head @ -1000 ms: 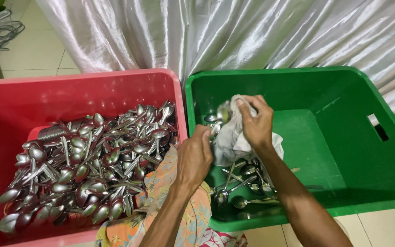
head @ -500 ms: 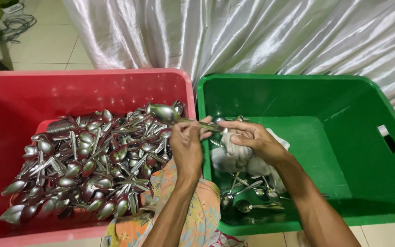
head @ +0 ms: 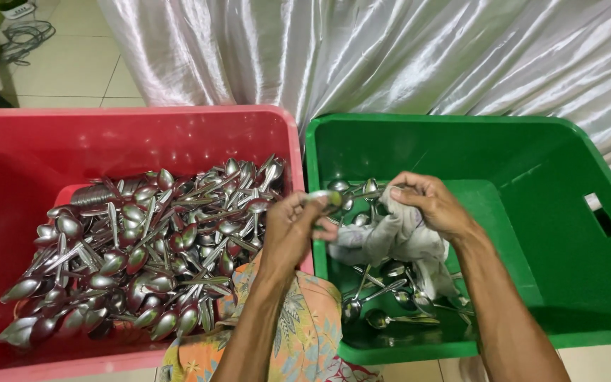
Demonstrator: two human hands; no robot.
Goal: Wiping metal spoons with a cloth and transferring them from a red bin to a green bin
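Left hand (head: pixel 293 225): closed around one end of a shiny steel spoon (head: pixel 328 197), held above the wall between both crates. Right hand (head: pixel 429 205): pinched on a crumpled grey-white cloth (head: pixel 397 237), draped below and between the hands over the green plastic crate (head: pixel 567 233).

Risk: possible slip of the spoon from the left hand, caused by a grip at one end only and a smooth, perhaps damp, surface; likely landing among the loose steel spoons (head: pixel 383 301) below the right hand. Further risk: cloth snagging on those spoons, caused by its hanging folds.

Appearance of the spoon: polished, reflective, mostly hidden by fingers; bowl or handle outward, cannot tell.

Left of the left hand: red plastic crate (head: pixel 8 177) with heaped steel spoons (head: pixel 143 247).
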